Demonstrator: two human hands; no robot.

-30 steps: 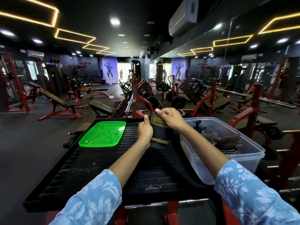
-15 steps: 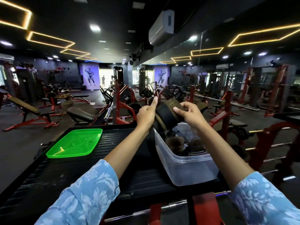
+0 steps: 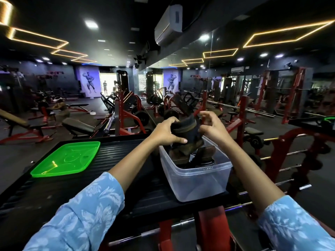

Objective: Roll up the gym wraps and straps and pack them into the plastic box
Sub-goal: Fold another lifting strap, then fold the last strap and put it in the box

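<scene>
**Operator:** Grip status?

**Manual:** Both of your hands are on one rolled wrap (image 3: 184,130). Your left hand (image 3: 165,132) curls round its left side, thumb underneath. Your right hand (image 3: 211,128) presses in from the right with bent fingers; whether its upper fingers pinch a loose strap end cannot be told. The roll hangs directly above the open plastic box (image 3: 195,178), touching or just clear of the rolls under it; the contact point is hidden.

**Operator:** What changed?

**Manual:** One second ago you held the wrap over the black platform (image 3: 116,156), left of the box. Half a second ago you held it above the box's near-left corner. It now sits lower, over the box mouth, and your left hand has gone from flat against the roll to wrapped round it. Judged from this, rolling of this piece is finished and placement is in progress.

**Operator:** Count?

**Manual:**
- Rolled wraps in your grip: one.
- Rolls already in the box, below the grip: at least two can be made out; dark contents prevent a firm count.
- Plastic boxes: one.
- Green lid (image 3: 67,158): one, lying well to the left of the grip on the platform.
- Loose wraps on the platform: none visible.

Seat the roll before releasing either hand; a loose grip probably lets it unwind.
</scene>
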